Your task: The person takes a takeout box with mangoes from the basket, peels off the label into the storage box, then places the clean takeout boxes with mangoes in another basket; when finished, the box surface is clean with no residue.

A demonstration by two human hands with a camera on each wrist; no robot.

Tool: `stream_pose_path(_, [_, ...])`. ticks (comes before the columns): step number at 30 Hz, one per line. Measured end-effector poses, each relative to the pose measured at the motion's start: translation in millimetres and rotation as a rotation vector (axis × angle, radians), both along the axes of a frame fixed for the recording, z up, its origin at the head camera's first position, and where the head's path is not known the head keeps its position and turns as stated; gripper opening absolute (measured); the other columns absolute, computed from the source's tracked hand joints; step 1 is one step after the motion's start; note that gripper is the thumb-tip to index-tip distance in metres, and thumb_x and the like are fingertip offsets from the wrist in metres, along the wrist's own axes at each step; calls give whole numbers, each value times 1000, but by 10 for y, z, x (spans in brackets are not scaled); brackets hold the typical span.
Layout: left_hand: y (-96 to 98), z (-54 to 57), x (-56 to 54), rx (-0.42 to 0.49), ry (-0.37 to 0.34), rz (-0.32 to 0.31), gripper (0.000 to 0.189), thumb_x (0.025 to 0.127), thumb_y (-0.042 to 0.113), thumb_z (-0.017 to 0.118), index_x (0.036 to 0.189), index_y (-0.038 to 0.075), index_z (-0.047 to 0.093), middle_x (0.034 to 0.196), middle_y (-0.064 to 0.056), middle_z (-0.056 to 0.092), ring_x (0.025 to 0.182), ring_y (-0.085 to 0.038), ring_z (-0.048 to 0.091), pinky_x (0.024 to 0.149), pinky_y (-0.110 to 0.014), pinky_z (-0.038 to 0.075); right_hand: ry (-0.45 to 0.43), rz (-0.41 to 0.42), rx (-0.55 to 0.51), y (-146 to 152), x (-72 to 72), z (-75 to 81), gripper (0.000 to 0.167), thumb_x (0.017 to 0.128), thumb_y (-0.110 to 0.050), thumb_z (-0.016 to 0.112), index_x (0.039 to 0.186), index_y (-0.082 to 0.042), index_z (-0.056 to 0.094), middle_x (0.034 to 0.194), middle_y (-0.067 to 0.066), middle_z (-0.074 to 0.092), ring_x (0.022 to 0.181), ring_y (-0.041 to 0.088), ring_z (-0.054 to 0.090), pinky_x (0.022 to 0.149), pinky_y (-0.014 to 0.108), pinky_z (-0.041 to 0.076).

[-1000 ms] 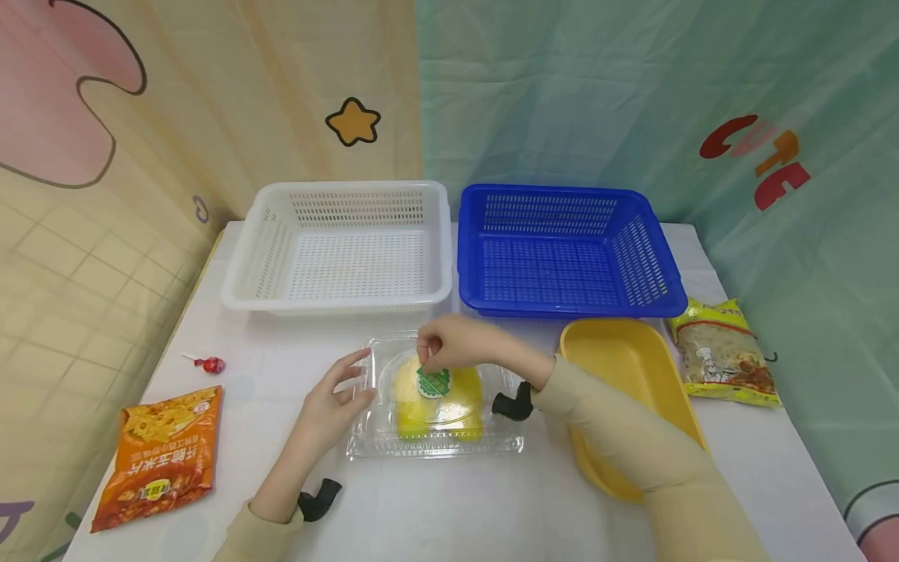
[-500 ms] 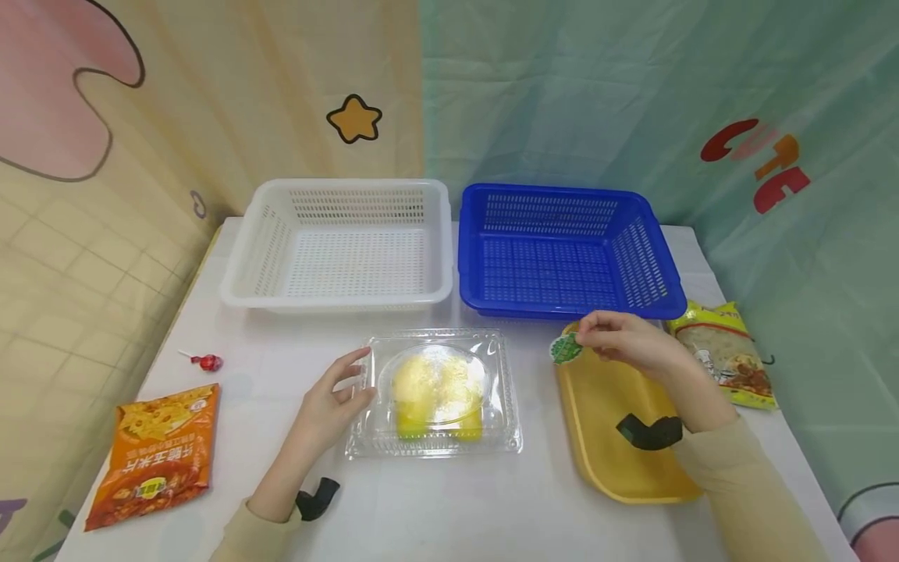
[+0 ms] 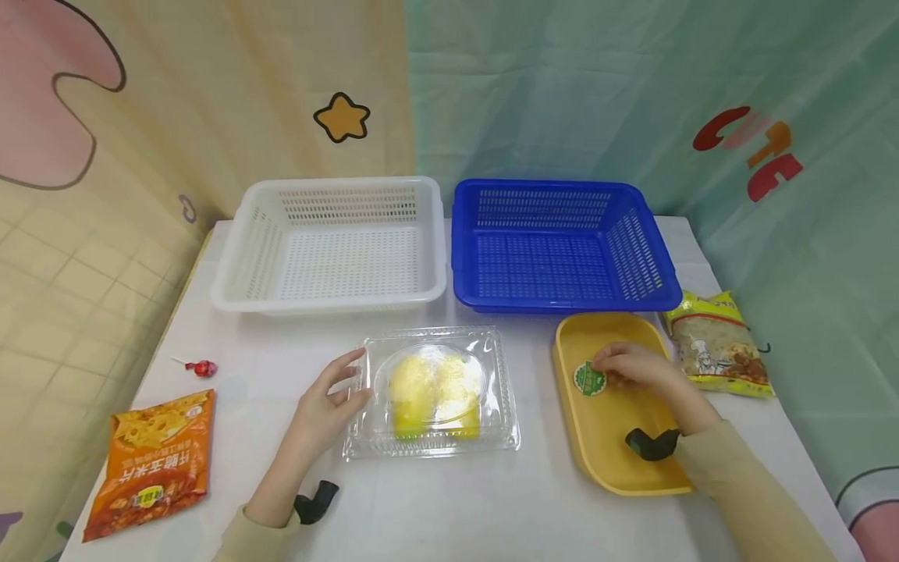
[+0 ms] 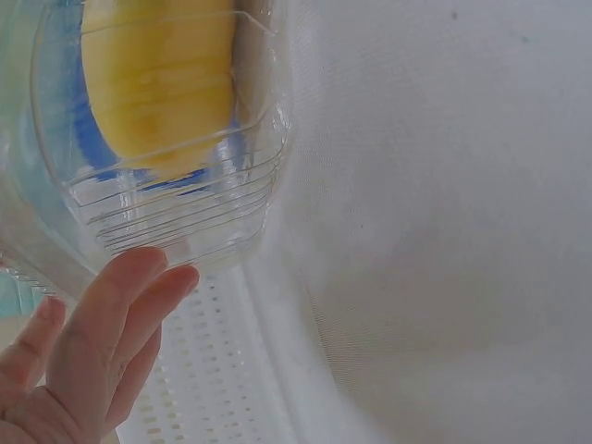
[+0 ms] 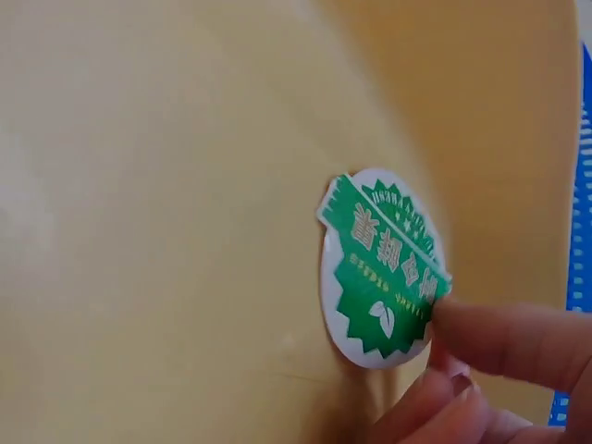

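Between thumb and fingers my right hand (image 3: pixel 642 367) pinches a round green-and-white sticker (image 3: pixel 589 378) by its edge, inside the yellow tray (image 3: pixel 607 468). In the right wrist view the sticker (image 5: pixel 384 277) shows white lettering and a leaf mark, close to the tray's surface. My left hand (image 3: pixel 325 406) rests at the left side of a clear plastic clamshell box (image 3: pixel 502 425), its fingers extended and touching the edge. Yellow contents (image 3: pixel 435 390) show through the lid. In the left wrist view the fingers (image 4: pixel 139 296) lie against the ribbed side of the box.
A white basket (image 3: pixel 326 303) and a blue basket (image 3: pixel 569 300) stand side by side at the back. At left lie a red lollipop (image 3: pixel 204 368) and an orange snack bag (image 3: pixel 158 460). A yellow-edged food packet (image 3: pixel 719 347) lies right of the tray.
My right hand has carried the sticker off the clamshell lid, rightward, and down into the yellow tray. The left hand has stayed at the box's left side.
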State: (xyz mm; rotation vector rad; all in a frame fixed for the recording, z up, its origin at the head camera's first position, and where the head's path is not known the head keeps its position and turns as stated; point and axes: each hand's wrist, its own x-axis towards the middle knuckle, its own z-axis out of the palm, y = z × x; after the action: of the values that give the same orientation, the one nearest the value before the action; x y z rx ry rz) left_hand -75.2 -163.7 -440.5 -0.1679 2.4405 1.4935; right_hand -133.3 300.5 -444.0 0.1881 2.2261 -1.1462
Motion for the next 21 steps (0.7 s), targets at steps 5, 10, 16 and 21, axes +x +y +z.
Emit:
stream_pose_path(5, [-5, -2, 14, 5, 4, 8, 62, 93, 13, 65, 148, 28, 42, 147, -26, 43, 125, -47, 54, 89, -43, 58, 53, 28, 104, -17, -3, -27, 24, 97, -15, 57, 107, 7, 59, 77, 0, 55, 67, 12, 50, 57, 22, 44])
stream_pose_path(10, [-4, 9, 15, 5, 15, 6, 61, 93, 13, 66, 148, 27, 42, 147, -27, 44, 124, -47, 55, 88, -43, 58, 91, 31, 127, 75, -19, 73, 36, 101, -19, 51, 119, 11, 58, 80, 3, 58, 70, 14, 53, 60, 24, 47])
stream_pose_path(16, [2, 10, 17, 9, 18, 3, 61, 93, 13, 65, 148, 27, 42, 147, -27, 44, 125, -47, 55, 89, -43, 58, 185, 36, 146, 273, -90, 561, 54, 105, -37, 43, 131, 10, 49, 105, 12, 60, 92, 21, 58, 74, 24, 52])
stream_pose_path(21, [-9, 13, 32, 16, 29, 4, 61, 94, 14, 65, 148, 27, 42, 147, -27, 44, 125, -48, 54, 90, -44, 58, 253, -124, 53, 532, -348, 844, 59, 104, -43, 41, 140, 4, 41, 95, -16, 59, 87, 0, 58, 75, 15, 52])
